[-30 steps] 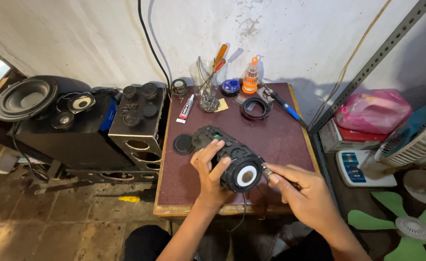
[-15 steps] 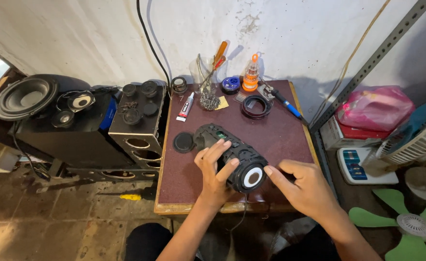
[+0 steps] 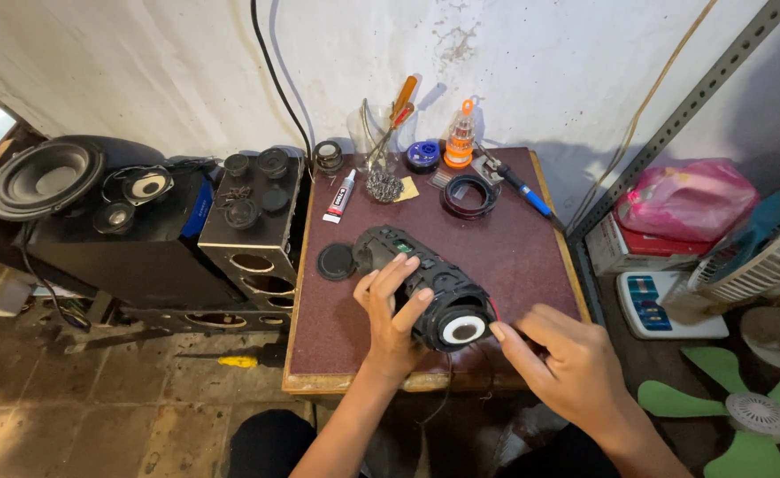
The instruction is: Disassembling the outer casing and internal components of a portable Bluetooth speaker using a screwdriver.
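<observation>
A black cylinder-shaped portable speaker (image 3: 425, 285) lies on the maroon table (image 3: 531, 257), its white round end facing me. My left hand (image 3: 393, 312) rests on its side with fingers spread over the casing, holding it down. My right hand (image 3: 567, 367) hovers at the table's front right, fingertips close to the speaker's white end and thin wires there. I cannot tell whether it pinches anything. A black round cap (image 3: 337, 262) lies just left of the speaker.
At the back of the table: a glue tube (image 3: 340, 196), a glass jar with screwdrivers (image 3: 381, 146), an orange bottle (image 3: 459, 146), a black ring (image 3: 469, 195), a soldering iron (image 3: 521, 188). Black speaker boxes (image 3: 248, 221) stand left; a fan (image 3: 753, 416) and pink bag (image 3: 686, 199) right.
The speaker has been lowered from a tilted hold onto the table. My right hand has drawn back slightly from its white end; my left hand stays on the casing.
</observation>
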